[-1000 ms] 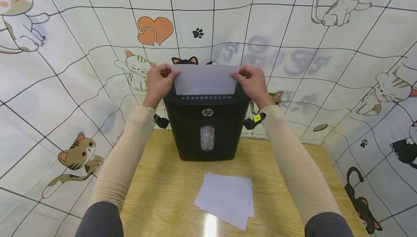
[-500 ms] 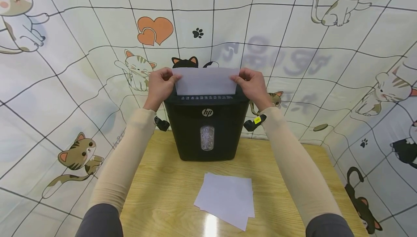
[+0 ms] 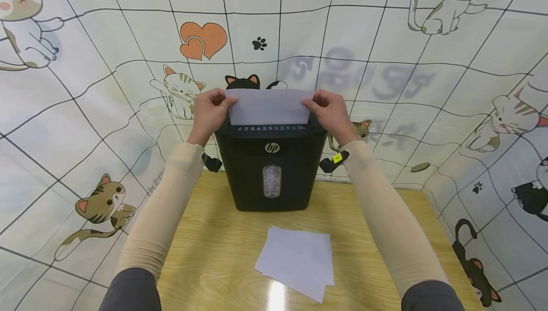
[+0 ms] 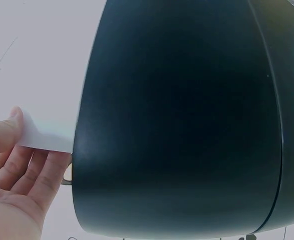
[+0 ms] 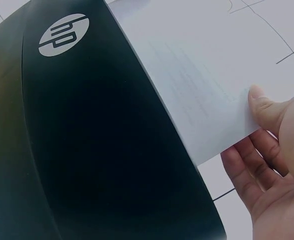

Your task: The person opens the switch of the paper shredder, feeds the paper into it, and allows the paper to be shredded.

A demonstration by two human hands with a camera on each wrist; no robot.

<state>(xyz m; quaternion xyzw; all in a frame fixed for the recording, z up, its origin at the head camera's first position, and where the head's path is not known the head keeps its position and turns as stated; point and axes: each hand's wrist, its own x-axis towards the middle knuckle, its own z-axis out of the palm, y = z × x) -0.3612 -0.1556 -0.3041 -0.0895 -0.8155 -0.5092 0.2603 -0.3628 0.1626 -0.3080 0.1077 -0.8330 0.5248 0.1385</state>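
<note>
A black paper shredder with an hp logo stands at the back of the table. Its front window shows shredded bits inside. Upright in its top slot is a white sheet of paper, its lower part hidden in the machine. My left hand pinches the sheet's left edge between thumb and fingers, as the left wrist view also shows. On the opposite edge, my right hand pinches the paper, thumb in front and fingers behind in the right wrist view.
Several loose white sheets lie stacked askew on the wooden table in front of the shredder. Behind and on both sides hangs a white grid-patterned cloth printed with cartoon cats.
Between the first two frames the sheet's top edge sank slightly toward the slot, both hands lowering a little with it. Since then hardly anything has moved.
</note>
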